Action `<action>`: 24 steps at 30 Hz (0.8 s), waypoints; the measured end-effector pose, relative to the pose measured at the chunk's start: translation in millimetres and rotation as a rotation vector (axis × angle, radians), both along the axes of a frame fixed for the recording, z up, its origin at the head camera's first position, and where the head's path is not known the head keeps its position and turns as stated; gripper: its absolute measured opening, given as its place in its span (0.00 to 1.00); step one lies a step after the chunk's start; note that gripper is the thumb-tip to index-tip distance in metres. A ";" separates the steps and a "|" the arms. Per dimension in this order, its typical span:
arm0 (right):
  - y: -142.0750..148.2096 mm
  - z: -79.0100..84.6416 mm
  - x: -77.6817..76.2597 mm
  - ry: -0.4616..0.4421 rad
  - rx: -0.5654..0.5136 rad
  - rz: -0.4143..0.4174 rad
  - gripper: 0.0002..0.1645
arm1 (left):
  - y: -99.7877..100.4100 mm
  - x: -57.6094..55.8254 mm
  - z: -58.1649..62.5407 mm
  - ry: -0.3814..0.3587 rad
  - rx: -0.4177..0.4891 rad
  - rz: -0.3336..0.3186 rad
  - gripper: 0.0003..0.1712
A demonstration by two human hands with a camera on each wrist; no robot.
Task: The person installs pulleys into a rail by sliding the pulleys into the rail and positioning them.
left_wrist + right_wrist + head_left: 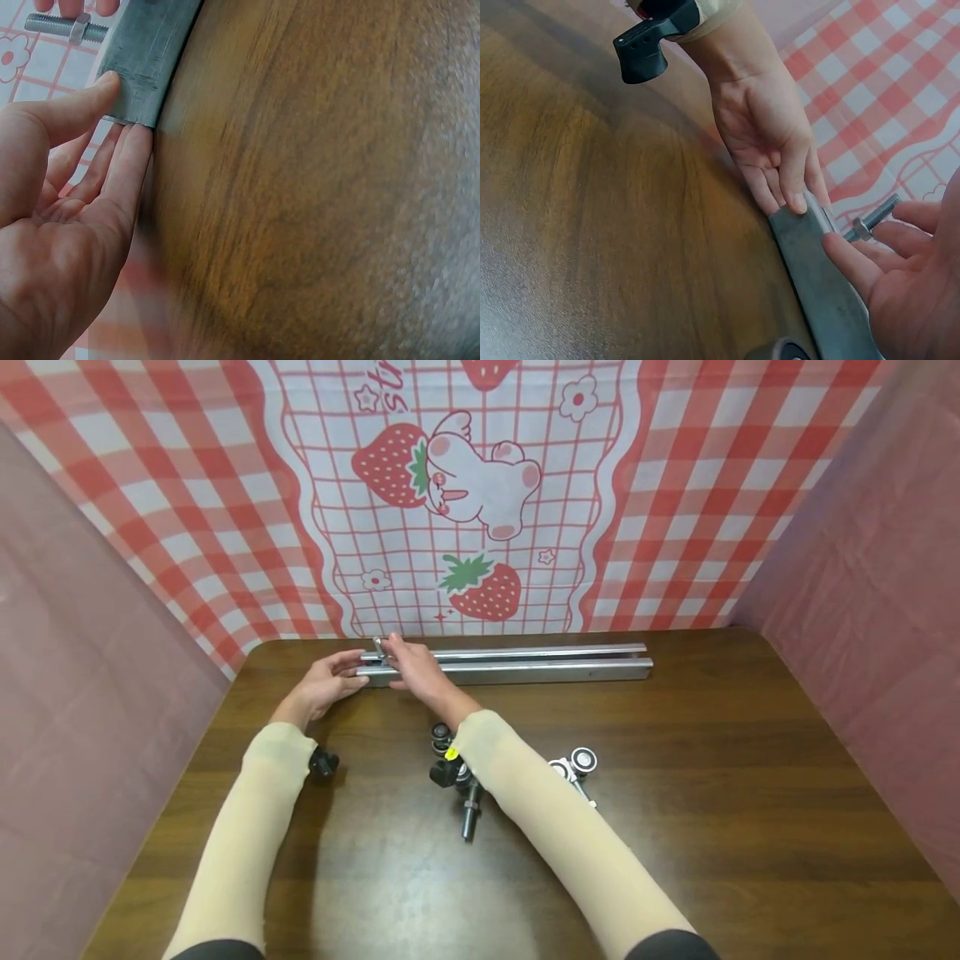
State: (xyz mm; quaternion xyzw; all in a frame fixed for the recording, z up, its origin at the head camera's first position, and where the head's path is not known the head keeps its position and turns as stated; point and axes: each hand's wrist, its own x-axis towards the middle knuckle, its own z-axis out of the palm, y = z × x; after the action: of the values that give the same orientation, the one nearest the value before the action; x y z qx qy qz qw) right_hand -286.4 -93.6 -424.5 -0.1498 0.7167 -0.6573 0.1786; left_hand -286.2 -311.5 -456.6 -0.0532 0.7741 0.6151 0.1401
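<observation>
Red-and-white checked cloth (690, 485) behind, printed with strawberries and a white cartoon animal, and pink curtains (847, 552) down both sides. In front, a brown wood-grain table (712, 718) with rounded far corners and a patch of glare toward the near side. Near the far edge, a long grey metal rail (540, 673), lying from left to right just before the cloth, open channel facing up. At its left end, the left hand (321, 687): grips that end, thumb against the near wall, other fingers around the end. Just to the right, the right hand (422, 672): reaches over the rail with fingers loosely extended, one digit at the upper edge. Between the two sets of fingertips, a threaded bolt (876, 216) with a nut, rising aslant from the channel, lower end hidden. Contact between right fingertips and bolt: cannot tell. Nearer on the tabletop, under the right forearm in the head view, a roller trolley (470, 803), its dark threaded stem pointing toward the near side. Farther right, a second trolley (583, 761) with pale wheels, partly covered by the right sleeve (551, 814). Strapped at the left wrist, a small black device (324, 763).
</observation>
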 end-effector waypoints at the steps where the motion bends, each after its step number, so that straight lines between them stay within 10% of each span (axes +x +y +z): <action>1: 0.5 0.4 -0.4 0.001 -0.002 -0.001 0.40 | -0.1 -0.2 0.0 0.000 -0.004 0.000 0.44; 24: 29.1 4.3 -0.3 0.060 0.038 -0.045 0.38 | 0.8 0.9 -1.3 -0.005 0.016 0.005 0.44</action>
State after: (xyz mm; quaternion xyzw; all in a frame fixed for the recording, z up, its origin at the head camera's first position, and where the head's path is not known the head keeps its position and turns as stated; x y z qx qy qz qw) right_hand -286.7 -64.5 -420.1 -0.1501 0.7373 -0.6426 0.1449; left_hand -285.3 -310.8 -457.8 -0.0555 0.7687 0.6215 0.1407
